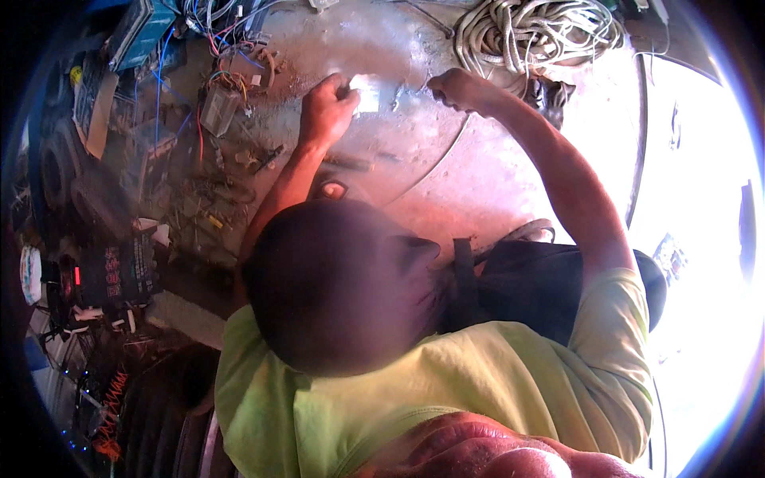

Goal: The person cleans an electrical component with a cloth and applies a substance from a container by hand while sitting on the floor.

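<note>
black box, red display | left edge | blue box | top left

Across the lower middle of the frame we see a person from above, their arms reaching toward the upper middle. One hand sits left of a small flat piece on the floor and touches it; the other hand lies right of it, a little apart. In the upper right, behind that hand, a coil of cable rests on the floor. In the upper left lies a tangle of wires with a small box in it. Along the left edge, electronic parts are heaped. A bag sits at mid right, under the person's arm.
</note>
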`<act>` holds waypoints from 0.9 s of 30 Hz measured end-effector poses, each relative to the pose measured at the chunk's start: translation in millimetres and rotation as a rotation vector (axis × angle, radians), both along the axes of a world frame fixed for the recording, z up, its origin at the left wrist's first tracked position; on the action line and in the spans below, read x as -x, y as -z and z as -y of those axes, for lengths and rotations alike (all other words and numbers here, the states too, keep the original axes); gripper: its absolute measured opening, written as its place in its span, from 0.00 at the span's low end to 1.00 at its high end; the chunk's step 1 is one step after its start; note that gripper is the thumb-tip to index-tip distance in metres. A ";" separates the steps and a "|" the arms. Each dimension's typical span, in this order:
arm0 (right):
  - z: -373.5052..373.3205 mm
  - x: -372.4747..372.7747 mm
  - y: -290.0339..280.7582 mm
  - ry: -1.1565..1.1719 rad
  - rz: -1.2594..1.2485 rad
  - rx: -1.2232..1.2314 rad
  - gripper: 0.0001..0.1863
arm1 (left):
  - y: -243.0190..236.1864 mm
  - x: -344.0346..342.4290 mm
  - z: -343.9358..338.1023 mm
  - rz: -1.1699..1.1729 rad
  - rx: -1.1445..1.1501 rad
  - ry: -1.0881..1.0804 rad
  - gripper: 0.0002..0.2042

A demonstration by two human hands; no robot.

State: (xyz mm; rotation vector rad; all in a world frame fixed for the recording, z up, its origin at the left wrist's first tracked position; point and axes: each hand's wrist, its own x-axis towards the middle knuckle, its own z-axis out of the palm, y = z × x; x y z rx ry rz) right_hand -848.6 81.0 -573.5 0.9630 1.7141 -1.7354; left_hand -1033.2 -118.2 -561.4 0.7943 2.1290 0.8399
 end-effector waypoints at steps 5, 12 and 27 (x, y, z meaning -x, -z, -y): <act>18.0 -2.2 9.0 -0.196 0.143 0.033 0.20 | 22.1 14.8 -49.8 -0.304 -0.249 0.284 0.12; 29.2 -8.0 13.9 -0.175 0.175 0.091 0.20 | 32.0 0.5 -80.0 -0.370 -0.229 0.751 0.09; 24.2 0.8 26.8 -0.388 0.109 -0.182 0.20 | 13.6 0.4 -4.2 -0.158 -0.070 0.195 0.11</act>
